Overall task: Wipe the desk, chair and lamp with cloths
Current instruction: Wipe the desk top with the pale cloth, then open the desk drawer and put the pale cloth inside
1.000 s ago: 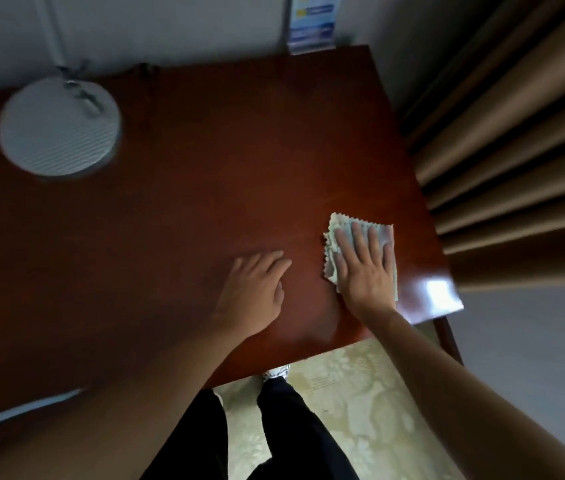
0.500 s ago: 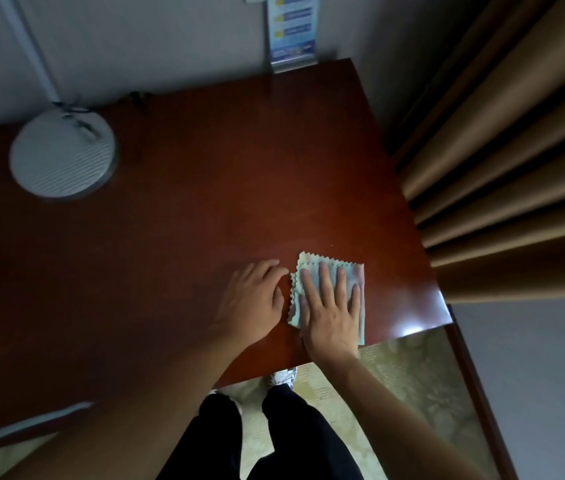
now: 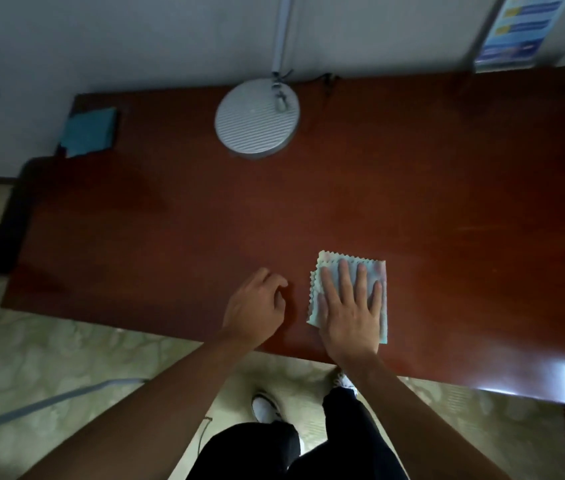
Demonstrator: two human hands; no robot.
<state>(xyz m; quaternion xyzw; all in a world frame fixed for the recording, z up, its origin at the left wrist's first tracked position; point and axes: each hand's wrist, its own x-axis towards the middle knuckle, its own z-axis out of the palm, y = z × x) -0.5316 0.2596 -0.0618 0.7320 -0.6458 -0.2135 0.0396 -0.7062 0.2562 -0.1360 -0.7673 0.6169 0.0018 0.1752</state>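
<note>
Two hands down: right hand (image 3: 352, 310) flat, fingers spread, pinning the cloth (image 3: 348, 292) for wiping; left hand (image 3: 256, 306) loosely curled, empty, bracing on the tabletop (image 3: 204, 237).

Your forearms are bare right up to the edge of the picture, with no sleeve, watch or ring on either of your hands. You wear black trousers (image 3: 294, 452). A white shoe (image 3: 265, 408) with dark trim shows below them on one foot.
</note>
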